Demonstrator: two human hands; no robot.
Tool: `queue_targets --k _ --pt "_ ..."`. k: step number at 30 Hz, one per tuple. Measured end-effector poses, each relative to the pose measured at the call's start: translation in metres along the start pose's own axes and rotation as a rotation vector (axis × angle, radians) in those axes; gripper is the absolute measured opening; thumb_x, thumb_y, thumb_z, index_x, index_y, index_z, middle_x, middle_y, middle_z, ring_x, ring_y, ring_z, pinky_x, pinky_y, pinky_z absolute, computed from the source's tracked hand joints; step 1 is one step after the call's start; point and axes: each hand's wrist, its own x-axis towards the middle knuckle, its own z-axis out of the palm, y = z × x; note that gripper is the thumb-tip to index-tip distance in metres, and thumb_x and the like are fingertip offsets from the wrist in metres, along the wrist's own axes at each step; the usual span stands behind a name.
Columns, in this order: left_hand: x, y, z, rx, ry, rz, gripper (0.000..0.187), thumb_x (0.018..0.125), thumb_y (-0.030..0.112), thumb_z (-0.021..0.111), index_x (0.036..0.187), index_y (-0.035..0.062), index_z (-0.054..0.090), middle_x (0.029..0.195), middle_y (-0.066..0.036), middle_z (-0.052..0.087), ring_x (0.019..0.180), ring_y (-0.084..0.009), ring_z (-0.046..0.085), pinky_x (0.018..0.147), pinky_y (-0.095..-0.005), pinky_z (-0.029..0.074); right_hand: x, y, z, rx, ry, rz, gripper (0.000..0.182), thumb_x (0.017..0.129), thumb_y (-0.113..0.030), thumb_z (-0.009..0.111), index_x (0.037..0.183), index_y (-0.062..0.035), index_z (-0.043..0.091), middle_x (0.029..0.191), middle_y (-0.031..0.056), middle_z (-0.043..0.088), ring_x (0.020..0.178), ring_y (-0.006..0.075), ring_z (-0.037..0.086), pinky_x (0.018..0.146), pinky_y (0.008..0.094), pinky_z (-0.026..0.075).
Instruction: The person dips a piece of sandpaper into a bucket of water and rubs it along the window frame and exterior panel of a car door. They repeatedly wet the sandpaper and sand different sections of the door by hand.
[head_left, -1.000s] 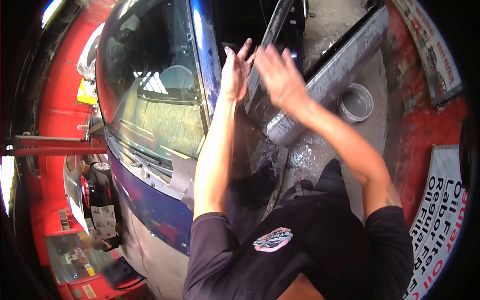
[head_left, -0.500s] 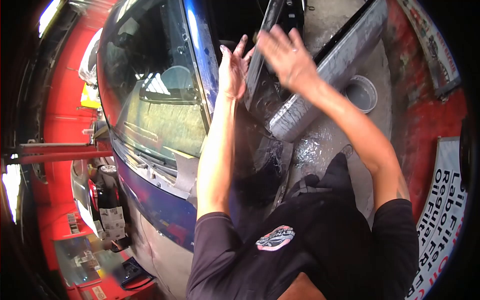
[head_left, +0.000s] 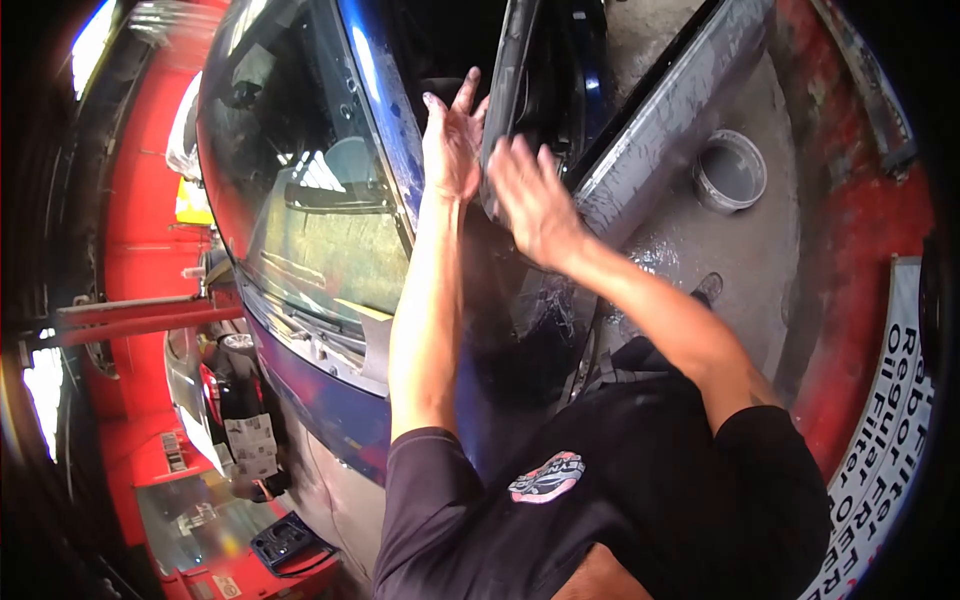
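Note:
My left hand (head_left: 456, 145) is raised beside the blue car's door pillar (head_left: 375, 90), fingers apart and palm turned up, with nothing in it. My right hand (head_left: 535, 205) is spread and blurred by motion. It is in front of the dark edge of the open car door (head_left: 507, 80); whether it touches that edge I cannot tell. The door's outer panel (head_left: 665, 130), grey and streaked with wet marks, slants away to the upper right.
A round grey bucket (head_left: 730, 172) stands on the wet concrete floor (head_left: 765, 265) right of the door. The windshield (head_left: 330, 240) and blue fender (head_left: 330, 410) lie left of my arms. A lettered banner (head_left: 880, 430) hangs at the right.
My right hand has moved down and slightly left along the door edge. My left hand has shifted slightly left. The view has shifted a little, and both hands remain spread.

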Motion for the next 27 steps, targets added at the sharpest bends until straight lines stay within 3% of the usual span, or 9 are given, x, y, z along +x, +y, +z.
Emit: queue_targets --k 4,5,10,13,16,18,22,25,27 --pt "-0.003 0.001 0.006 -0.067 -0.006 0.0 0.09 0.109 0.071 0.035 0.167 0.0017 0.032 0.162 -0.026 0.048 0.147 -0.0351 0.051 0.124 -0.0454 0.04 0.016 0.014 -0.019 -0.087 -0.007 -0.005 0.071 0.091 -0.005 0.058 0.161 -0.0007 0.047 0.173 0.0173 0.037 0.162 0.0402 0.029 0.13 0.0649 0.02" --pt "-0.004 0.002 0.009 -0.029 0.005 0.008 0.09 0.109 0.072 0.034 0.167 0.0025 0.032 0.162 -0.026 0.049 0.145 -0.0355 0.053 0.124 -0.0459 0.04 0.037 0.026 -0.023 -0.023 0.125 0.018 0.07 0.091 -0.005 0.059 0.16 0.0001 0.048 0.173 0.0176 0.037 0.162 0.0411 0.028 0.13 0.0655 0.02" --pt "0.0 0.0 0.0 0.002 0.002 -0.017 0.089 0.11 0.072 0.032 0.169 0.0066 0.032 0.163 -0.026 0.047 0.145 -0.0325 0.052 0.122 -0.0416 0.041 -0.033 -0.018 0.031 0.124 0.041 -0.033 0.064 0.098 -0.016 0.06 0.157 0.0042 0.049 0.17 0.024 0.038 0.162 0.0443 0.028 0.13 0.0664 0.017" --pt "0.001 0.0 0.007 -0.059 0.006 -0.013 0.088 0.11 0.072 0.031 0.169 0.0068 0.033 0.164 -0.026 0.046 0.146 -0.032 0.051 0.121 -0.0411 0.041 0.005 0.005 -0.009 0.007 0.022 -0.003 0.064 0.097 -0.011 0.056 0.159 0.0019 0.048 0.171 0.0207 0.039 0.161 0.0422 0.03 0.129 0.0666 0.019" --pt "-0.009 -0.002 0.0 0.041 0.015 0.012 0.087 0.11 0.071 0.031 0.169 0.0069 0.035 0.165 -0.026 0.045 0.145 -0.0318 0.052 0.122 -0.0413 0.041 0.047 0.016 -0.022 0.151 0.26 0.084 0.067 0.093 -0.003 0.052 0.158 0.0058 0.046 0.17 0.0243 0.039 0.161 0.0443 0.03 0.129 0.0656 0.02" --pt "0.001 0.001 -0.004 0.023 -0.015 -0.018 0.092 0.108 0.072 0.039 0.169 0.0036 0.03 0.166 -0.025 0.044 0.147 -0.034 0.05 0.123 -0.0456 0.04 0.014 -0.007 -0.003 0.122 0.14 0.108 0.063 0.098 -0.01 0.055 0.159 0.003 0.047 0.172 0.0208 0.039 0.162 0.0419 0.03 0.13 0.0654 0.019" --pt "-0.001 0.0 0.004 -0.069 0.008 -0.011 0.086 0.111 0.07 0.032 0.168 0.0064 0.036 0.163 -0.025 0.048 0.144 -0.0309 0.053 0.123 -0.0425 0.04 -0.002 0.006 -0.007 0.02 0.012 -0.032 0.063 0.099 -0.012 0.056 0.161 0.0003 0.047 0.172 0.018 0.04 0.163 0.0385 0.029 0.131 0.0652 0.018" --pt "-0.004 -0.001 0.003 0.005 0.047 -0.01 0.085 0.111 0.069 0.031 0.168 0.0063 0.036 0.161 -0.026 0.05 0.145 -0.0316 0.053 0.124 -0.0432 0.039 0.062 0.03 -0.027 0.08 0.288 0.068 0.06 0.102 -0.013 0.054 0.16 0.0024 0.047 0.172 0.0195 0.038 0.161 0.0414 0.031 0.131 0.0641 0.019" --pt "-0.002 0.003 0.003 0.086 0.032 -0.01 0.084 0.112 0.068 0.03 0.168 0.0061 0.035 0.162 -0.027 0.049 0.144 -0.033 0.054 0.125 -0.0431 0.037 0.033 0.003 -0.012 0.113 0.219 0.094 0.06 0.103 -0.014 0.054 0.159 0.0031 0.046 0.172 0.021 0.037 0.161 0.0423 0.031 0.131 0.0643 0.019"
